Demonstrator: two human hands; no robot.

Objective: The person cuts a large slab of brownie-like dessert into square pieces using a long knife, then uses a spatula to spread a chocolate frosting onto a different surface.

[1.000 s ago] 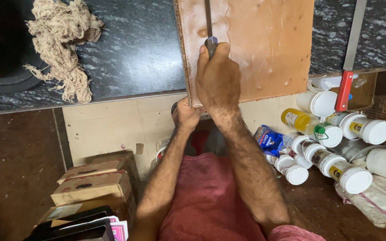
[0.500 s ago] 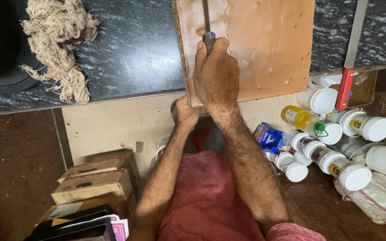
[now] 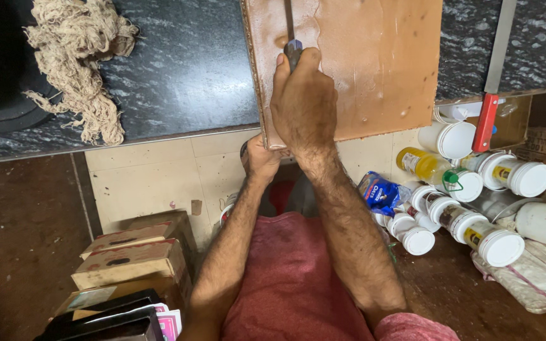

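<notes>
The dark stone table (image 3: 184,69) has a wide bare patch between the pale tangled bundle of string (image 3: 80,57) on the left and the flat brown wooden board (image 3: 374,63) on the right. A hand could pass there. Right of the board, a long metal blade with a red handle (image 3: 491,95) lies in the way. Below it, the white round plastic jars (image 3: 475,196) are packed close. The brown cardboard boxes (image 3: 134,252) fill the low left corner.

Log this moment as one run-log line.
right hand: gripping tool handle on brown board | left hand: holding board's near edge | counter: dark stone
</notes>
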